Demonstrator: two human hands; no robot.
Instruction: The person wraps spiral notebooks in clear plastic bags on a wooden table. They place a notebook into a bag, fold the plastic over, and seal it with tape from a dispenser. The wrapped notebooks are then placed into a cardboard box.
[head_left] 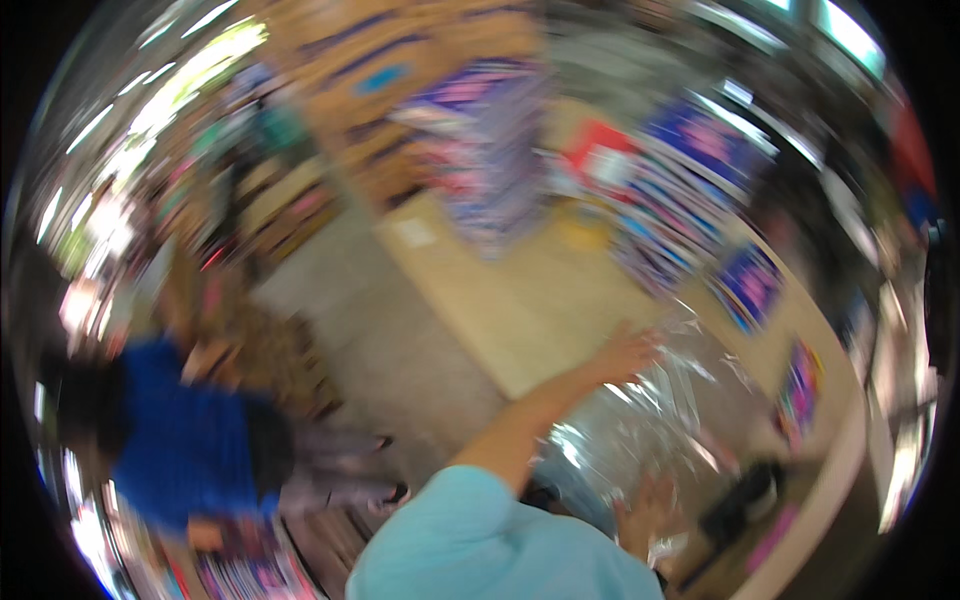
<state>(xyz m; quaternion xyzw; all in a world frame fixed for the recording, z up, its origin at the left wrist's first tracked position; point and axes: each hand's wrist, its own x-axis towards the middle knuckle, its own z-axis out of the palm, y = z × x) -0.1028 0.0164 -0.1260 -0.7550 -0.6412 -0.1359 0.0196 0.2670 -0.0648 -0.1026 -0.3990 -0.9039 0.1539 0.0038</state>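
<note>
Clear, shiny plastic film lies crumpled in front of me over the near part of the table. My left hand reaches across its far side, fingers stretched out and resting on or just over it. At the near side, my right hand touches the film with its fingers apart. Motion blur hides the fingertips, and I cannot tell whether the film is one sheet or several bags. Beside the right hand sits a dark, blurred object, perhaps a tape dispenser.
The wooden table carries a tall stack of booklets, more piled booklets, a small purple pile and a colourful packet. Cardboard boxes rise behind. A person in blue bends at left.
</note>
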